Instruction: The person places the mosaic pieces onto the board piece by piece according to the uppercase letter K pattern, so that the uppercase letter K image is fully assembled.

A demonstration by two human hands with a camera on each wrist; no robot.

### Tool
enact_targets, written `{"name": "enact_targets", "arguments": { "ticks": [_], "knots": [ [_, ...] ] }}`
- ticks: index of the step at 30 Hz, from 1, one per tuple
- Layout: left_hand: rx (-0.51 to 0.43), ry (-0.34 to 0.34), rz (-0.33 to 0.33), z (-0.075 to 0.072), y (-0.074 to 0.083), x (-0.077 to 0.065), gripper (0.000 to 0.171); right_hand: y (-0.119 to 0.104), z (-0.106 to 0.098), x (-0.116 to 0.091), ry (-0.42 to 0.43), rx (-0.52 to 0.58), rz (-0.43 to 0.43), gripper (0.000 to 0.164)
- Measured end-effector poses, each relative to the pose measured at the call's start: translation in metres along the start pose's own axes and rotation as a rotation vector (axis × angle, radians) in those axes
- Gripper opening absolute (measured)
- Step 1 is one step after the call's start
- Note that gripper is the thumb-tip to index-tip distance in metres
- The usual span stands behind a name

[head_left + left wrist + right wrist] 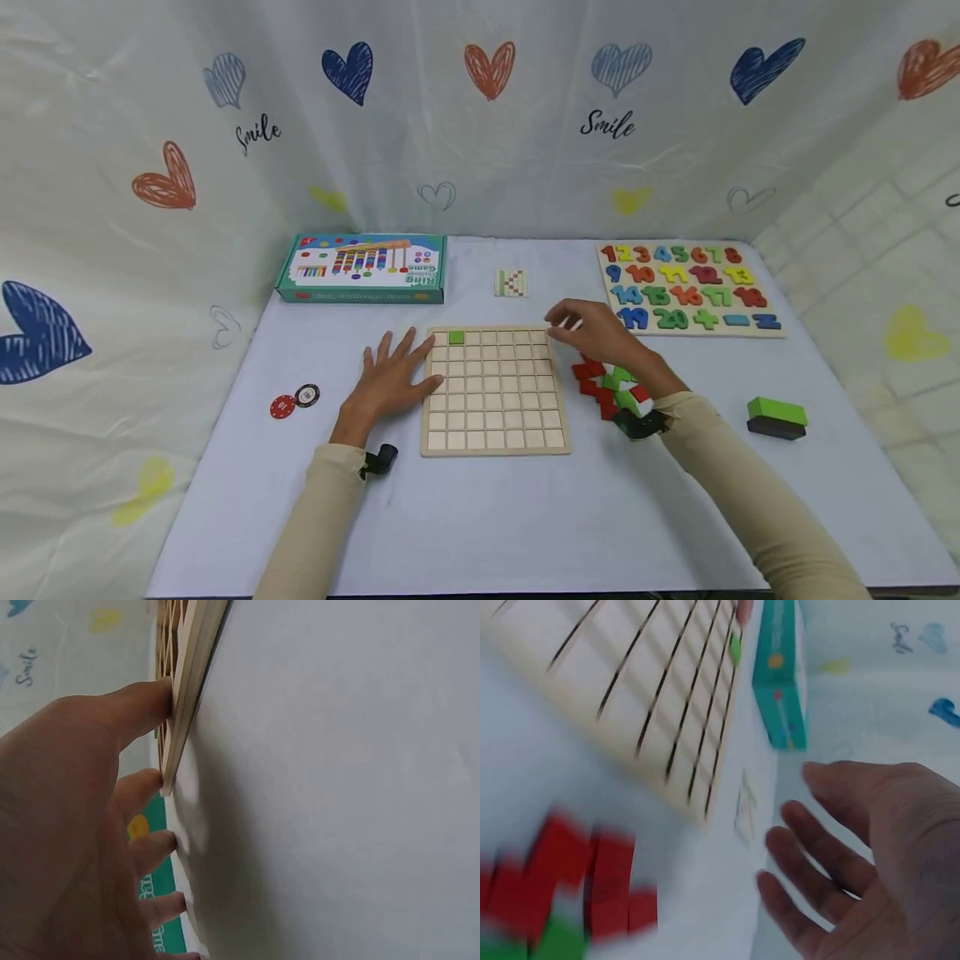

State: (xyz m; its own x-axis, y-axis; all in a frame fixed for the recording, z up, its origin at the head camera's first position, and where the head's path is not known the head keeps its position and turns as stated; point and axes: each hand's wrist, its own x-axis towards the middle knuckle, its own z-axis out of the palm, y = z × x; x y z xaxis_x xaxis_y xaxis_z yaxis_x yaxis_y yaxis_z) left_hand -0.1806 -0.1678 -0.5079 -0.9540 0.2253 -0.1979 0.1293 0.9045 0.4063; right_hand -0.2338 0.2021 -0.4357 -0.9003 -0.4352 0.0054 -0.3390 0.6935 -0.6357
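Observation:
A square wooden grid board (491, 454) lies mid-table, with one green tile (456, 337) in a cell of its far row, second from the left. My left hand (386, 385) spreads its fingers at the board's left side; in the left wrist view its thumb (139, 709) touches the board's edge. Over the board's far right corner hovers my right hand (592, 329), fingers loosely bent, with nothing visible between them in the right wrist view. Beneath the right wrist lies a loose pile of red tiles (587, 369) and green tiles (613, 382), partly hidden by the arm.
A small pattern card (512, 283) lies beyond the board. At the back left is a boxed game (360, 268); at the back right, a number puzzle board (693, 333). Two round chips (282, 407) are on the left, a green-and-black block (777, 417) on the right.

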Motion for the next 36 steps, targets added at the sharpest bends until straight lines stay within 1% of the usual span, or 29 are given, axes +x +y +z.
{"name": "enact_targets", "arguments": {
  "ticks": [3,6,9,12,14,17,23,30,36],
  "knots": [
    [-0.015,-0.003,0.005,-0.001,-0.004,-0.001,0.079,0.021,-0.027,-0.025,-0.095,-0.100,0.089,0.037],
    [-0.033,-0.007,0.013,-0.004,-0.005,-0.002,0.077,0.041,-0.045,-0.048,-0.182,-0.167,0.178,0.045],
    [-0.046,-0.010,0.023,-0.005,-0.006,-0.002,0.076,0.057,-0.055,-0.066,-0.245,-0.180,0.235,0.049],
    [-0.050,-0.015,0.029,-0.006,-0.006,-0.003,0.076,0.071,-0.056,-0.078,-0.272,-0.172,0.239,0.047],
    [-0.055,-0.020,0.027,-0.006,-0.007,-0.004,0.076,0.078,-0.054,-0.082,-0.266,-0.166,0.228,0.044],
    [-0.059,-0.018,0.026,-0.004,-0.008,-0.004,0.076,0.085,-0.051,-0.085,-0.232,-0.163,0.214,0.040],
    [-0.060,-0.003,0.028,-0.002,-0.009,-0.003,0.077,0.093,-0.047,-0.086,-0.177,-0.138,0.214,0.039],
    [-0.053,-0.010,0.026,-0.004,-0.007,-0.004,0.078,0.094,-0.046,-0.087,-0.172,-0.101,0.231,0.041],
    [-0.045,-0.012,0.026,-0.002,-0.009,-0.004,0.077,0.097,-0.043,-0.089,-0.161,-0.095,0.244,0.041]
  ]
}}
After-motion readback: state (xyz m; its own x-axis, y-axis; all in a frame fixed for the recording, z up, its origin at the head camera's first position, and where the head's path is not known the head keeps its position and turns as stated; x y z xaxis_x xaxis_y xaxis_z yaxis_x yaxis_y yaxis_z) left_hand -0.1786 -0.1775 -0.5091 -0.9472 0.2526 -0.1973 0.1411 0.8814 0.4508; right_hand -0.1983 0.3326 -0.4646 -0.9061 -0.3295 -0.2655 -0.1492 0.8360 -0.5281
